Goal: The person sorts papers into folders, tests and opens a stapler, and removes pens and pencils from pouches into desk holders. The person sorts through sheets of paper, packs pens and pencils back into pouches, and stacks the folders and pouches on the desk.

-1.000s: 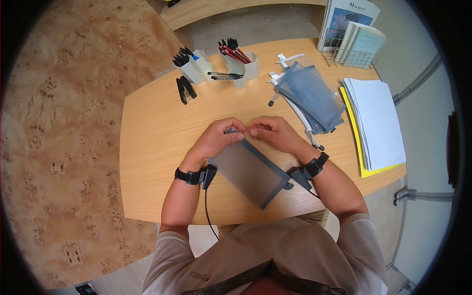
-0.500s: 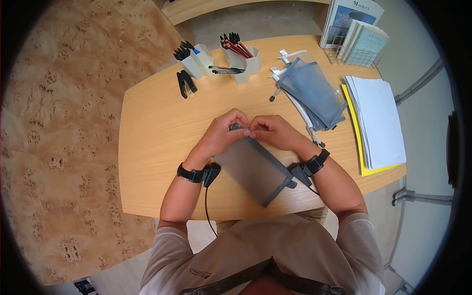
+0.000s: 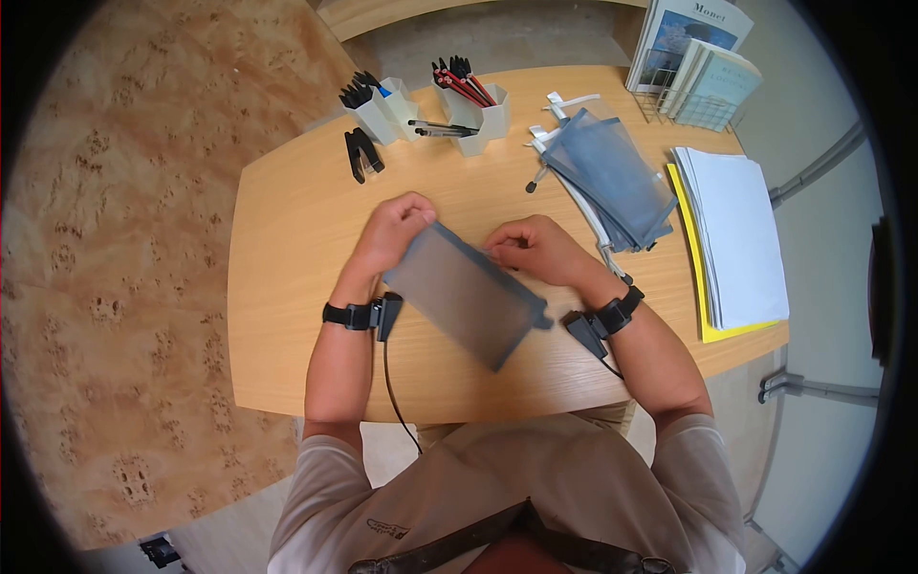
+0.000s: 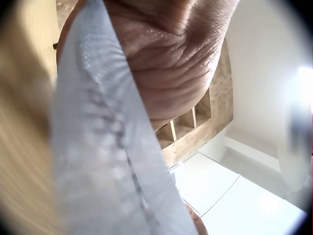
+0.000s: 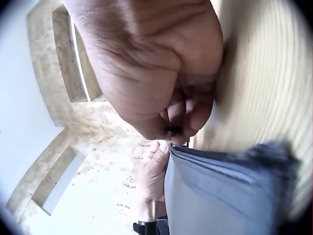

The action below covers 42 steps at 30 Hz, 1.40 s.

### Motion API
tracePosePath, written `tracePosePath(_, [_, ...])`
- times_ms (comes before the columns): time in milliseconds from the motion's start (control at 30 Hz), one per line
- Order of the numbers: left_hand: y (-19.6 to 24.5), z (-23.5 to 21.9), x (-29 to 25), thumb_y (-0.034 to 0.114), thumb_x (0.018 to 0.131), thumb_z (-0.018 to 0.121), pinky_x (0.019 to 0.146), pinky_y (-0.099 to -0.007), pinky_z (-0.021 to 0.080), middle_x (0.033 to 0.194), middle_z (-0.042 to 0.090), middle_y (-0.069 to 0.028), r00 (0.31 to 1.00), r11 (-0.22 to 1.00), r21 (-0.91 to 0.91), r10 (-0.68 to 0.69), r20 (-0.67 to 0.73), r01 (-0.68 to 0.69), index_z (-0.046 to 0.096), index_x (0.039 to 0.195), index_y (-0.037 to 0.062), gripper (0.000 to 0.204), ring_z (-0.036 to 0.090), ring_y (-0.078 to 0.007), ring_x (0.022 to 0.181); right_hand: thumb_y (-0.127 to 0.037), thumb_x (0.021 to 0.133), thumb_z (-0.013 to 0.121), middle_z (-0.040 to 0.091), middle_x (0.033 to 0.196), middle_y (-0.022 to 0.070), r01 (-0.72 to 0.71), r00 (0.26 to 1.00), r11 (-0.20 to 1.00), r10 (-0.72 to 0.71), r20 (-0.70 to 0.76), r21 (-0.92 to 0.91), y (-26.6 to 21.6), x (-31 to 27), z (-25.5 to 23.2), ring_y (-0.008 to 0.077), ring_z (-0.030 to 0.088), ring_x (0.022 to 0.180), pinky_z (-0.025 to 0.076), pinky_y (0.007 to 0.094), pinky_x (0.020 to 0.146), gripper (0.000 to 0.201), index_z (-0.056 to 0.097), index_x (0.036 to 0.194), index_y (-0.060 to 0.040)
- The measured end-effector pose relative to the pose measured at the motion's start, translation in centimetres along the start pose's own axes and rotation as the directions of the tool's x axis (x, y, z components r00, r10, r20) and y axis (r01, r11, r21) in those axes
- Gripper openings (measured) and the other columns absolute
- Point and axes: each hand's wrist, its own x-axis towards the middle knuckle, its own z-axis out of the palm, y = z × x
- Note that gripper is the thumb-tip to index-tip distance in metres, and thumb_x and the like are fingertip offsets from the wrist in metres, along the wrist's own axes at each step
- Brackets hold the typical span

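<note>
A grey translucent zip pouch (image 3: 469, 292) is held at a slant over the front middle of the desk, its dark zipper edge on the far side. At its upper left corner, my left hand (image 3: 396, 231) pinches the end of the zipper edge between thumb and fingers. Partway along that same edge, my right hand (image 3: 537, 251) has its fingertips curled in a pinch. A small dark zipper pull (image 5: 172, 131) shows between those fingertips in the right wrist view. The pouch's mesh side (image 4: 105, 161) fills much of the left wrist view, below the palm.
Several more zip pouches (image 3: 612, 177) lie stacked beyond my right hand. To their right is a paper stack (image 3: 732, 239) on a yellow folder (image 3: 677, 187). Along the back stand pen holders (image 3: 492, 120), with a black stapler (image 3: 360, 158) nearby and books (image 3: 712, 86) in a wire rack.
The hands were together at the pouch's upper corner; now they are apart. My left hand has moved left, drawing the pouch along, while the right stays nearly in place farther down the zipper edge.
</note>
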Motion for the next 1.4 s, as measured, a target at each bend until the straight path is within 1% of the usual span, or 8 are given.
tracePosePath(533, [-3.2,-7.7,-1.1,0.015,0.092,0.07,0.07,-0.035,0.05,0.078,0.067,-0.0119,0.93,0.88,0.444,0.004,-0.367,0.171,0.07,0.094,0.0005,0.014,0.062,-0.023,0.072,-0.013,0.092,0.071,0.064,0.074,0.0007,0.063,0.989,0.997,-0.067,-0.13,-0.034,-1.7,-0.8,-2.1,0.0082,0.055,0.068,0.046,0.0265,0.063,0.015,0.07,0.1,-0.001])
tracePosePath(667, [-1.0,-7.0,-1.2,0.016,0.092,0.07,0.072,-0.0329,0.05,0.078,0.067,-0.009,0.911,0.853,0.498,0.073,-0.406,0.153,0.068,0.093,0.0007,0.015,0.062,-0.0196,0.074,-0.017,0.08,0.077,0.069,0.09,0.0091,-0.083,0.848,0.835,-0.227,-0.478,-0.543,-3.2,-1.4,-5.0,0.0261,0.064,0.08,0.052,0.0367,0.078,0.033,0.069,0.108,-0.0034])
tracePosePath(733, [0.3,-6.2,-1.1,0.016,0.093,0.07,0.072,-0.0297,0.049,0.077,0.066,-0.0055,0.91,0.852,0.504,0.088,-0.405,0.142,0.067,0.092,0.001,0.015,0.061,-0.0145,0.075,-0.016,0.078,0.075,0.07,0.1,0.0103,-0.224,0.715,0.46,-0.521,-0.466,-0.859,-2.5,-1.6,-5.9,0.0321,0.064,0.096,0.048,0.0456,0.095,0.042,0.067,0.118,-0.0066])
tracePosePath(867, [2.8,-4.5,-1.7,0.016,0.092,0.07,0.072,-0.0306,0.049,0.079,0.067,-0.0075,0.966,0.906,0.424,0.122,-0.229,-0.014,0.066,0.094,0.0009,0.015,0.06,-0.0159,0.073,-0.014,0.078,0.073,0.07,0.108,0.0109,-0.393,0.706,0.366,-0.468,-0.532,-0.844,-1.8,-1.6,-6.6,0.0346,0.062,0.108,0.04,0.0504,0.106,0.05,0.063,0.128,-0.0107])
tracePosePath(933, [4.0,-3.3,-2.0,0.015,0.092,0.07,0.071,-0.0312,0.05,0.08,0.068,-0.008,0.977,0.909,0.414,0.129,-0.171,-0.048,0.066,0.095,0.0011,0.015,0.061,-0.0163,0.073,-0.013,0.082,0.071,0.073,0.105,0.0141,-0.446,0.762,0.479,-0.239,-0.602,-0.756,-1.9,-1.7,-7.4,0.0361,0.066,0.102,0.048,0.0489,0.097,0.039,0.068,0.12,-0.0091])
tracePosePath(1267, [8.6,0.0,-3.9,0.011,0.092,0.066,0.074,-0.0345,0.052,0.086,0.069,-0.0128,0.906,0.828,0.435,0.418,-0.061,-0.353,0.068,0.099,0.0015,0.012,0.066,-0.0251,0.079,-0.009,0.091,0.072,0.076,0.089,0.014,-0.129,0.675,0.718,-0.442,-0.591,-0.684,-11.5,-5.5,-5.3,0.0261,0.073,0.08,0.055,0.034,0.076,0.018,0.073,0.108,-0.0033])
tracePosePath(1333, [9.9,0.6,-4.4,0.011,0.092,0.066,0.075,-0.0336,0.052,0.088,0.069,-0.0122,0.876,0.835,0.397,0.463,-0.135,-0.38,0.069,0.1,0.0013,0.013,0.066,-0.0241,0.08,-0.003,0.093,0.071,0.076,0.09,0.0056,0.116,0.861,0.983,-0.172,-0.478,-0.144,-13.3,-6.0,-5.2,0.0118,0.068,0.08,0.052,0.0255,0.076,0.018,0.072,0.111,-0.0006])
tracePosePath(1400, [10.7,1.2,-4.8,0.013,0.094,0.066,0.076,-0.0309,0.052,0.093,0.07,-0.0105,0.819,0.854,0.336,0.495,-0.289,-0.398,0.069,0.101,0.0001,0.015,0.066,-0.0215,0.082,0.001,0.094,0.068,0.073,0.092,0.0006,0.095,0.905,0.991,-0.126,-0.406,-0.095,-12.9,-5.8,-4.9,0.0051,0.063,0.083,0.05,0.0221,0.078,0.017,0.071,0.111,0.0017])
